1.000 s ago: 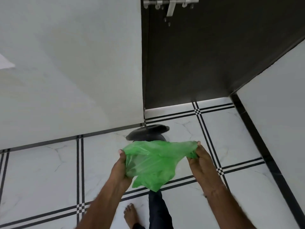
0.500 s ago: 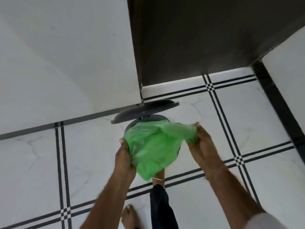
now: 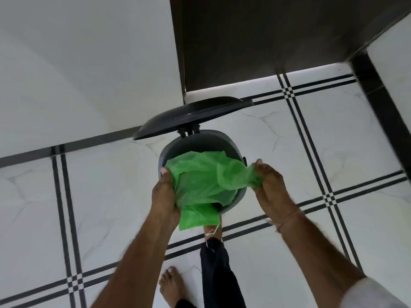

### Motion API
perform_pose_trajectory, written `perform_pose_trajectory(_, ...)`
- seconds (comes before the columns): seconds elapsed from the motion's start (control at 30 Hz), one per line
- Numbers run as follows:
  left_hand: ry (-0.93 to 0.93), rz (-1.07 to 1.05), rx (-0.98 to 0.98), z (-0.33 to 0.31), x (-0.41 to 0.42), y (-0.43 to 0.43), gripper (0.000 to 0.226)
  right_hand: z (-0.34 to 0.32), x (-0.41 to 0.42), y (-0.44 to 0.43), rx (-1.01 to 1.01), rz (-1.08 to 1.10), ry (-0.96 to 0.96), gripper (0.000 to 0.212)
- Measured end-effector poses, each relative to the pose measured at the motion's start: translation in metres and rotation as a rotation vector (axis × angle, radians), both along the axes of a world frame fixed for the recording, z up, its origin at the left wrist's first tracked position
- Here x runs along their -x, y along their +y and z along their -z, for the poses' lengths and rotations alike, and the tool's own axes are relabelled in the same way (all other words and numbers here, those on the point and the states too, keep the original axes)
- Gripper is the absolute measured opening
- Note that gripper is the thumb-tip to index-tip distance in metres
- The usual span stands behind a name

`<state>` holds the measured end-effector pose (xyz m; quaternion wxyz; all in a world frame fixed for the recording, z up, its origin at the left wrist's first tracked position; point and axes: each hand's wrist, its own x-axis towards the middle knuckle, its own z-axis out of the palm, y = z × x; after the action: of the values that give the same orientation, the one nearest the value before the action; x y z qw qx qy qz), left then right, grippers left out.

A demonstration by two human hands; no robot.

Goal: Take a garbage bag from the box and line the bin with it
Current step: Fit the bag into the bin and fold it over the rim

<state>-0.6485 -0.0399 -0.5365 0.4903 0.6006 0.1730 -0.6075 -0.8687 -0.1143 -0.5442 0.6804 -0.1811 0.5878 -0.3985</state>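
From the head view, the green garbage bag (image 3: pixel 206 178) was spread over the mouth of the round grey bin (image 3: pixel 195 141), part of it sagging inside and a loose flap hanging over the near rim. The left hand (image 3: pixel 164 194) was clenched on the bag's left edge at the bin's left rim; the right hand (image 3: pixel 270 187) pinched a stretched corner just outside the right rim. The dark lid (image 3: pixel 191 115) stood tilted open behind the bin. The bin sat on a white tiled floor (image 3: pixel 106 196) with black lines, close to a dark door (image 3: pixel 278 41). One foot (image 3: pixel 170 285) stood bare on the floor; a dark trouser leg (image 3: pixel 216 270) reached toward the bin's base.
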Motion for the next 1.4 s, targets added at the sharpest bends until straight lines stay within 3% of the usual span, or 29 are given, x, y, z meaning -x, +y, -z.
perform_pose_trajectory(0.1,-0.024,0.025,0.02,0.003,-0.001,-0.007,0.054,0.007,0.013,0.004,0.008,0.089,0.007,0.008)
perform_pose_trajectory(0.23,0.004,-0.015,0.051,0.006,-0.007,-0.011,0.051,0.002,0.017,-0.007,-0.011,0.107,0.002,0.024)
perform_pose_trajectory(0.4,0.048,-0.117,0.276,0.001,-0.019,-0.026,0.019,-0.012,0.005,-0.037,0.086,0.127,-0.149,0.036)
perform_pose_trajectory(0.53,0.051,-0.004,0.382,-0.005,-0.013,-0.034,0.021,-0.017,0.0,-0.056,0.182,0.122,-0.184,0.039)
perform_pose_trajectory(0.6,-0.068,0.111,0.318,0.005,-0.004,-0.025,0.027,-0.005,0.001,-0.044,0.131,0.002,-0.037,0.036)
perform_pose_trajectory(0.7,-0.265,0.185,0.039,0.027,0.002,-0.009,0.02,0.027,-0.001,-0.015,0.062,-0.303,0.293,0.035)
perform_pose_trajectory(0.77,-0.378,0.187,-0.032,0.037,0.003,-0.003,0.023,0.042,-0.001,-0.008,0.055,-0.344,0.458,0.034)
perform_pose_trajectory(0.87,-0.421,0.096,0.022,0.048,-0.001,0.002,0.006,0.054,-0.002,-0.008,0.061,-0.296,0.577,0.029)
perform_pose_trajectory(1.03,-0.323,0.133,0.247,0.055,-0.021,0.003,0.024,0.051,0.001,-0.015,0.142,-0.267,0.591,0.014)
perform_pose_trajectory(1.13,-0.248,0.174,0.307,0.056,-0.038,0.004,0.015,0.053,0.009,-0.026,0.161,-0.281,0.666,0.011)
perform_pose_trajectory(1.17,-0.236,0.179,0.296,0.057,-0.044,0.004,0.008,0.052,0.012,-0.029,0.127,-0.253,0.655,0.011)
perform_pose_trajectory(1.3,-0.237,0.165,0.127,0.063,-0.06,0.008,0.062,0.048,0.024,-0.042,-0.095,-0.096,0.397,0.015)
perform_pose_trajectory(1.4,-0.148,0.04,0.014,0.068,-0.069,0.006,0.05,0.053,0.026,-0.049,-0.231,0.012,0.227,0.034)
